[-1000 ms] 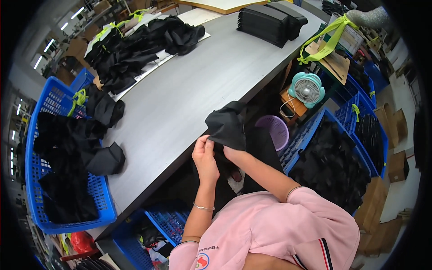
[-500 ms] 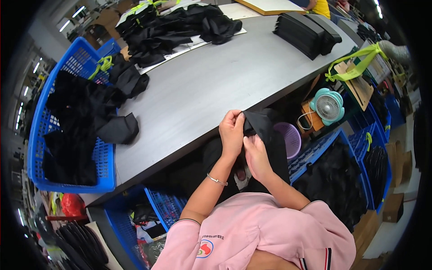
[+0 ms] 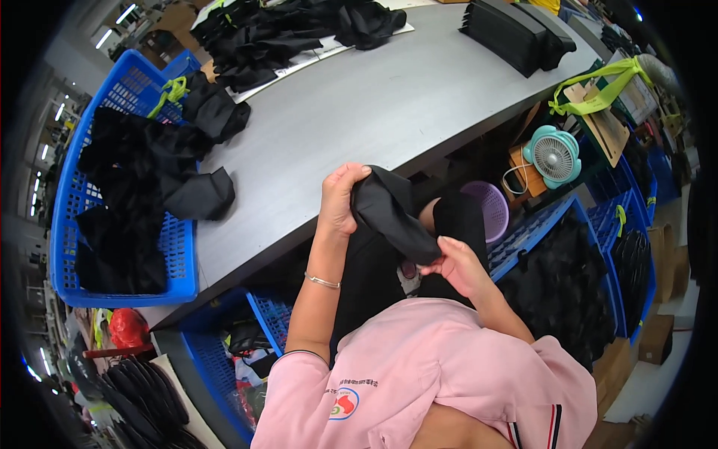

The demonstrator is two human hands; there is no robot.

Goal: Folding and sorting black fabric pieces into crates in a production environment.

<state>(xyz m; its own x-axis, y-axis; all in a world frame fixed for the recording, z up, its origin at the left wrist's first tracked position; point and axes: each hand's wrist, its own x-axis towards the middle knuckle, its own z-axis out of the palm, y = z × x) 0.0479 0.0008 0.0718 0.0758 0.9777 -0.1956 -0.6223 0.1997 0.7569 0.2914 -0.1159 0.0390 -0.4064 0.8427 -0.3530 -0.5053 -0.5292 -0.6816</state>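
A black fabric piece (image 3: 390,212) is stretched between my two hands over my lap, just off the table's near edge. My left hand (image 3: 341,198) grips its upper left end, thumb on top and fingers behind the cloth. At the lower right end, my right hand (image 3: 458,263) pinches the cloth between thumb and fingers. The piece looks folded or tube-like; its exact kind cannot be made out. More black cloth pieces (image 3: 123,202) fill a blue plastic basket (image 3: 123,295) on the table's left end, some hanging over its side.
The grey table (image 3: 329,105) bears a black cloth pile (image 3: 277,45) and a neat black stack (image 3: 516,34). To the right are a teal fan (image 3: 553,157), a purple basket (image 3: 490,209) and a blue crate (image 3: 606,299) with black pieces. Another blue crate (image 3: 213,367) stands below the table.
My hands have moved apart, the left one leftward and up, the right one rightward and down. The black fabric piece is now spread out between them.
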